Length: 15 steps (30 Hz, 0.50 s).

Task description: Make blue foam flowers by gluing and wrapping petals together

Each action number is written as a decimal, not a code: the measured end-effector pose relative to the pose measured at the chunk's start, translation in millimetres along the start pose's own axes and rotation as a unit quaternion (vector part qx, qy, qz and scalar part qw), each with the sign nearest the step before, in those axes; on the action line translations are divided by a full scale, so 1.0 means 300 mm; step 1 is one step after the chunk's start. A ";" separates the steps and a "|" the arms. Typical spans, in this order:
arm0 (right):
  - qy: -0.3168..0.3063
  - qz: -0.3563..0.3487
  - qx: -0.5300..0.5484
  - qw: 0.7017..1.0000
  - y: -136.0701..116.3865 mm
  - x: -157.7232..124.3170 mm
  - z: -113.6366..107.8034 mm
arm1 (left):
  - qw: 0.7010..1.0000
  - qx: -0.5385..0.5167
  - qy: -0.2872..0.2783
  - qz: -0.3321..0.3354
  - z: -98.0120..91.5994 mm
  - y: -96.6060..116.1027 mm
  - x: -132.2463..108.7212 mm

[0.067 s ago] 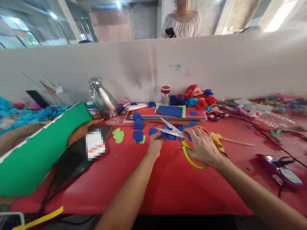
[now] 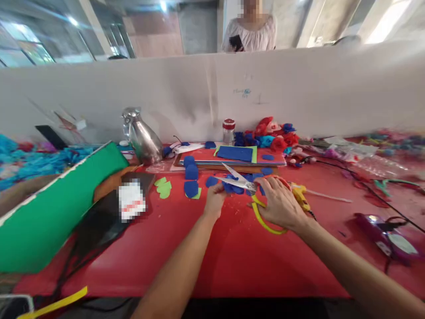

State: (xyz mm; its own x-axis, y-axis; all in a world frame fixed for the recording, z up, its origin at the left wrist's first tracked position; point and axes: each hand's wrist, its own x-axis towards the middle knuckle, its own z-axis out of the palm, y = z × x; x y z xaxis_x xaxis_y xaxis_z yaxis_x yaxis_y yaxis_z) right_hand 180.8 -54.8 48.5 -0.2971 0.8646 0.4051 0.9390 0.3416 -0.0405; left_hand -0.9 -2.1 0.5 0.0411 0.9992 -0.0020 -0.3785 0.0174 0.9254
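Note:
My right hand (image 2: 280, 204) grips the yellow handles of a pair of scissors (image 2: 244, 182); the silver blades stand apart and point left over the red table (image 2: 232, 261). My left hand (image 2: 215, 199) pinches a blue foam piece (image 2: 232, 188) right at the blades. More blue cut pieces (image 2: 191, 173) and light green scraps (image 2: 164, 188) lie just left of my left hand.
A green board (image 2: 49, 212) leans at the left over a dark bag (image 2: 106, 217). A steel jug (image 2: 142, 137), a small jar (image 2: 229, 131), stacked foam sheets (image 2: 235, 154) and foam flowers (image 2: 275, 135) line the white partition. A yellow glue gun (image 2: 300, 195) and purple device (image 2: 385, 235) lie right. A person stands behind the partition.

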 end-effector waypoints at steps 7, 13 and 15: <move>-0.041 -0.003 -0.045 0.998 0.001 -0.001 0.004 | 1.000 -0.019 -0.021 0.005 0.009 0.015 -0.018; -0.076 0.001 -0.066 0.995 0.000 0.004 0.002 | 0.999 -0.009 -0.036 0.005 0.016 0.028 -0.027; -0.088 0.003 -0.067 0.994 -0.004 0.005 -0.003 | 0.999 -0.003 -0.038 0.008 0.015 0.029 -0.028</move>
State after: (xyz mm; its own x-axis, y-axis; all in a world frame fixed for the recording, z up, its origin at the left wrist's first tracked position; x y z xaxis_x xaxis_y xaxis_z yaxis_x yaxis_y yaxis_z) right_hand 179.4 -54.1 50.0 -0.3063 0.9214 0.2392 0.9519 0.2945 0.0844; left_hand -0.3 -10.5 10.4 0.1052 0.9936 0.0416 -0.3847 0.0021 0.9230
